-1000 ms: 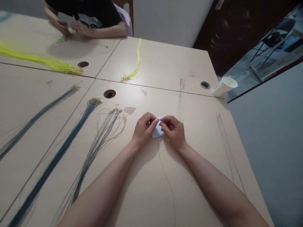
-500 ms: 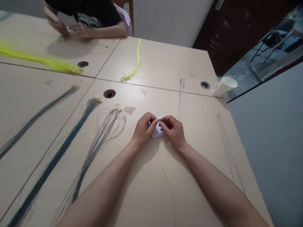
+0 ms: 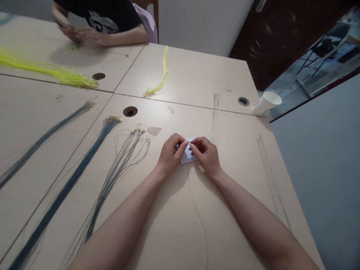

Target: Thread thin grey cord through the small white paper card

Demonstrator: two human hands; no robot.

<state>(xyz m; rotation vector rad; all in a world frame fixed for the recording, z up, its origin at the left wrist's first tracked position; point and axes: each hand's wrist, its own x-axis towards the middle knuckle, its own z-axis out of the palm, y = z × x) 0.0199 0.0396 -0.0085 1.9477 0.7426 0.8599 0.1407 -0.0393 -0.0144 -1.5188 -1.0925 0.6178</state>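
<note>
White card sits mid-table between the two bare hands I'm following remotely, with one thin cord running from beside its near edge toward the near side. Left hand has its fingers curled, thumb tip up against the index; right hand mirrors it, and the tips nearly meet over the card. Honestly can't tell from my end whether either pinch is fully closed or what's in it; anything there is too tiny to make out. Also can't tell if the card lies flat or is lifted a bit.

Handling-wise, I'd guess the card is light and stiffish, easy to crease, so I'd hold it by the side edges. The cord looks super light and floppy, probably slippery and keen to tangle. I'd pinch it close to the end with fingertip pads, since grabbing mid-length would likely let the end wander.

Around that: a loose grey cord bunch with metal-looking ends left of the hands, a thick blue-green bundle further left, a small yellow bundle on the far side, a clear ruler far right of centre, and a white cup at the far right.
</note>
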